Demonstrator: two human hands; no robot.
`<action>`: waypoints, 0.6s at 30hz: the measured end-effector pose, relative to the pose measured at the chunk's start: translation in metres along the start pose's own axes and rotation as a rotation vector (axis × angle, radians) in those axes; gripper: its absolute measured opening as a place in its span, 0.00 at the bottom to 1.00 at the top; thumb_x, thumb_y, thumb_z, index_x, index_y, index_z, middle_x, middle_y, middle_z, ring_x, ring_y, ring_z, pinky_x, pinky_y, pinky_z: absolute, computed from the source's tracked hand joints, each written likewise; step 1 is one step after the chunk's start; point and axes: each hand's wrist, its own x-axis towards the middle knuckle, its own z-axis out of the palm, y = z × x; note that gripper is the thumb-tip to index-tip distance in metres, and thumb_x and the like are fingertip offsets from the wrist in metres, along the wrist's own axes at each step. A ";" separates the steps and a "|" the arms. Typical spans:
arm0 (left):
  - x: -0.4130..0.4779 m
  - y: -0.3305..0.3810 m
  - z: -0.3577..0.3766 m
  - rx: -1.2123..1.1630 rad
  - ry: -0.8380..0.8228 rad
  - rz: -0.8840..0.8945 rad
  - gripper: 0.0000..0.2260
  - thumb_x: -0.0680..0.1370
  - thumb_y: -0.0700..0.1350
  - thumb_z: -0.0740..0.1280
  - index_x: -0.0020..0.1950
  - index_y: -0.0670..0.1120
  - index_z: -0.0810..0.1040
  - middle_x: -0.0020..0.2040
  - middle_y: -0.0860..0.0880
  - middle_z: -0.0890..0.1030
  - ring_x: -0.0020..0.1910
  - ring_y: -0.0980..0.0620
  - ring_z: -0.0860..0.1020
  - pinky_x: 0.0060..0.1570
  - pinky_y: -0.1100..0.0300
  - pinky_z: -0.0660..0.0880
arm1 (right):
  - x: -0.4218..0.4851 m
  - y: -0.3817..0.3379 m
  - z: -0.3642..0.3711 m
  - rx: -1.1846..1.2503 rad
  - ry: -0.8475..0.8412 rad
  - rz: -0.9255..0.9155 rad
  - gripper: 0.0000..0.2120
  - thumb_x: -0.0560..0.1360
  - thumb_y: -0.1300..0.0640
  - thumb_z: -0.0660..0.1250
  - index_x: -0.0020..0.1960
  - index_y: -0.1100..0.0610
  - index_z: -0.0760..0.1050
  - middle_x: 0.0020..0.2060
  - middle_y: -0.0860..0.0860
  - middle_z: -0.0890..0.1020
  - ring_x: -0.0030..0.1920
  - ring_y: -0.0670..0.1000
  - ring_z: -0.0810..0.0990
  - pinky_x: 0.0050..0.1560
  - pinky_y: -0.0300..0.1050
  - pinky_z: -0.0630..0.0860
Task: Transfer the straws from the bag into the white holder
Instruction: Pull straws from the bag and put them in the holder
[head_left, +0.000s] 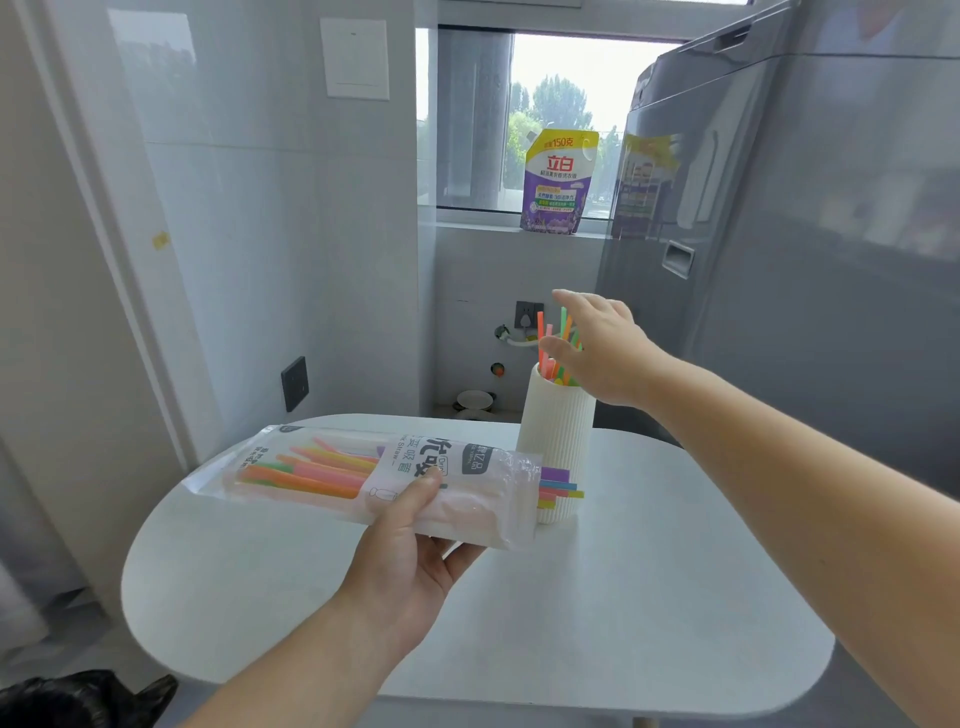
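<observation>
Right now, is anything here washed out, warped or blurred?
Head view: daylight blows out the window; the wide lens bows the door frame and grey appliance; the right hand above the holder looks slightly soft; print on the bag is legible.

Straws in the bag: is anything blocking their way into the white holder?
Only the right hand, open over the white holder among the straws standing in it. The straw bag, held by the left hand, has its open end right by the holder, nothing between.

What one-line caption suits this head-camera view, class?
Left hand holds the straw bag; open right hand hovers at straws standing in the white holder.
</observation>
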 end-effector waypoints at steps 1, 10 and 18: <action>0.000 0.000 0.000 -0.001 0.000 0.000 0.16 0.80 0.43 0.70 0.69 0.51 0.80 0.54 0.45 0.90 0.44 0.48 0.89 0.34 0.53 0.85 | 0.001 0.000 0.000 -0.005 0.009 0.006 0.32 0.81 0.42 0.60 0.80 0.52 0.56 0.79 0.53 0.63 0.78 0.59 0.56 0.73 0.63 0.60; 0.000 0.004 -0.001 0.008 0.005 0.012 0.16 0.80 0.44 0.71 0.68 0.51 0.80 0.55 0.44 0.90 0.45 0.48 0.89 0.35 0.53 0.85 | -0.049 -0.014 -0.012 0.253 0.548 0.002 0.12 0.80 0.50 0.61 0.56 0.54 0.78 0.54 0.53 0.78 0.59 0.54 0.71 0.58 0.52 0.72; -0.007 0.009 0.004 0.161 -0.078 0.132 0.16 0.81 0.44 0.69 0.69 0.51 0.81 0.60 0.46 0.89 0.52 0.49 0.88 0.39 0.54 0.84 | -0.142 -0.014 0.060 0.858 -0.170 0.754 0.25 0.81 0.34 0.48 0.54 0.52 0.74 0.45 0.53 0.80 0.34 0.52 0.76 0.35 0.45 0.72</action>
